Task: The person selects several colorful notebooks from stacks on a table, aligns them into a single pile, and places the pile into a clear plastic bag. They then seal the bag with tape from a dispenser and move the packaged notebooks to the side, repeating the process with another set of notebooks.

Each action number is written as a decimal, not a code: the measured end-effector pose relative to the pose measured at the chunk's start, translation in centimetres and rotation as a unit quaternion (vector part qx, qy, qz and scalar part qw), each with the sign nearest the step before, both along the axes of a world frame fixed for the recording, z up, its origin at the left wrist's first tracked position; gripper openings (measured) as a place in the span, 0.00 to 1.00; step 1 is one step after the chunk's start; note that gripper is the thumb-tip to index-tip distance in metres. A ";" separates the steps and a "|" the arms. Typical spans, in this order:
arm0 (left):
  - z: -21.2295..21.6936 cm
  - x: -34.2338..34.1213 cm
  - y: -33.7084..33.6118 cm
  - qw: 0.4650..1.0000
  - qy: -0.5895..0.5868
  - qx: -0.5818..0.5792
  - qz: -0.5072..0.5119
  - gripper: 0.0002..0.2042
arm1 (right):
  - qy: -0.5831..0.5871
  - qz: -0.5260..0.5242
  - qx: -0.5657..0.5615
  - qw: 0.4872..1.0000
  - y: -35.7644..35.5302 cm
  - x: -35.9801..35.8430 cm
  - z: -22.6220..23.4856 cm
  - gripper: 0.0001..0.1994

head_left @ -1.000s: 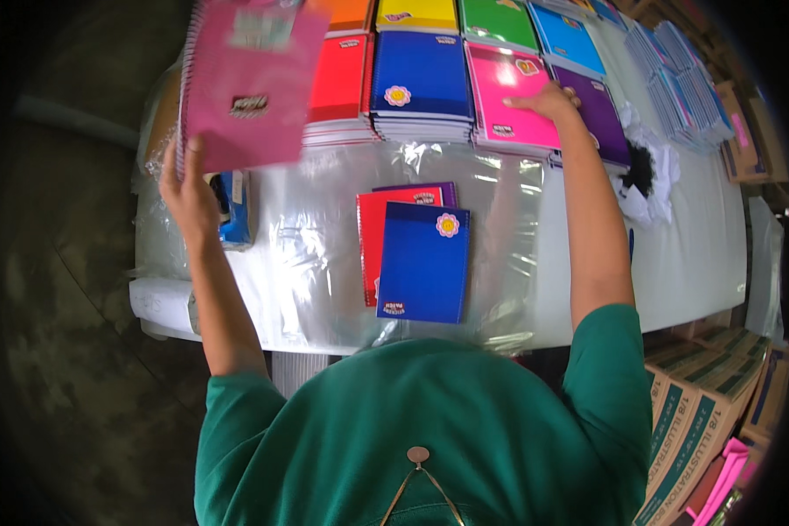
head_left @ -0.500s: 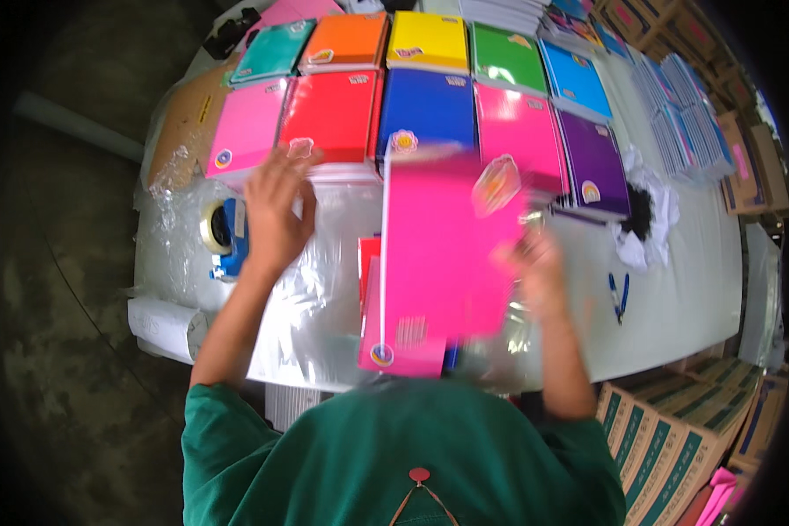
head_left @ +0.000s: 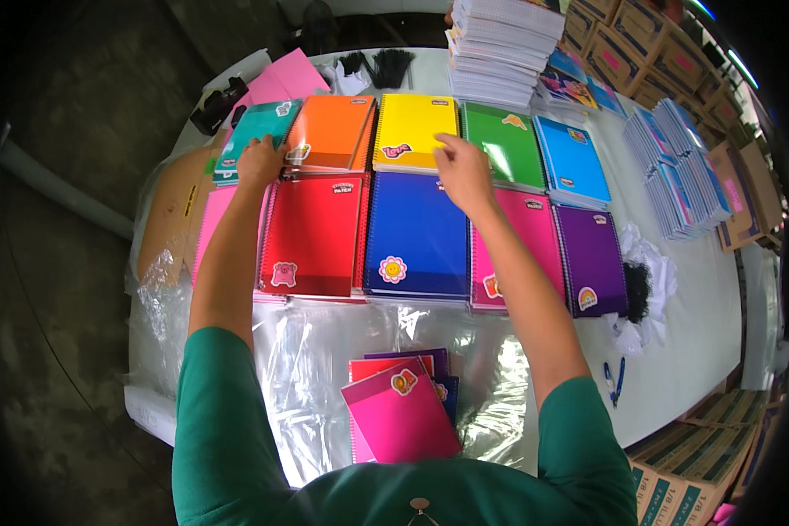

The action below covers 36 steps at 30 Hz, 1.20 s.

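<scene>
My left hand point(head_left: 261, 161) is closed at the lower right part of a teal spiral notebook point(head_left: 256, 127), its fingers bent over the cover. Over the gap between a yellow notebook point(head_left: 415, 123) and a green notebook point(head_left: 504, 131), my right hand point(head_left: 463, 171) hovers with bent, parted fingers, holding nothing. An orange notebook point(head_left: 331, 127) lies between the teal and yellow ones. Nearest me, a magenta notebook point(head_left: 403, 412) lies tilted on top of a loose pile with red, purple and blue covers showing underneath.
Clear plastic film point(head_left: 298, 377) covers the near table. The front row includes red point(head_left: 311, 232), blue point(head_left: 416, 219) and purple point(head_left: 592, 263) notebooks. Pens point(head_left: 615, 381) lie at the right. A tall stack of notebooks point(head_left: 504, 53) rises at the back; cartons point(head_left: 675, 61) are piled beyond it.
The magenta notebook has left my right hand and now lies on the near pile. Both hands have reached forward to the back row. The view has shifted, so the rows appear lower.
</scene>
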<state>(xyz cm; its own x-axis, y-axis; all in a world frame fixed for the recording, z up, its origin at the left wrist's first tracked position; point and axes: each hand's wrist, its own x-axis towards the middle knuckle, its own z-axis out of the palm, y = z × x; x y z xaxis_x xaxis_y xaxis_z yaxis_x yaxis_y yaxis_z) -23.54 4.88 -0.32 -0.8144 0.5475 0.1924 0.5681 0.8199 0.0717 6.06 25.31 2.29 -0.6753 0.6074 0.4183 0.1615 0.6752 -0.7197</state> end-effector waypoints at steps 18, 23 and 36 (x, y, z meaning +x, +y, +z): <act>1.7 -0.4 0.8 0.996 0.088 -0.026 -0.014 0.23 | 0.331 0.079 -0.443 0.830 5.5 -7.0 1.9 0.22; 8.4 2.4 3.4 0.908 0.054 0.409 0.069 0.29 | 0.289 0.094 -0.082 0.949 8.0 3.5 7.7 0.20; -0.4 0.1 6.9 0.970 -0.181 -0.015 0.162 0.39 | -0.416 -0.116 0.287 0.855 5.5 -1.8 -3.3 0.10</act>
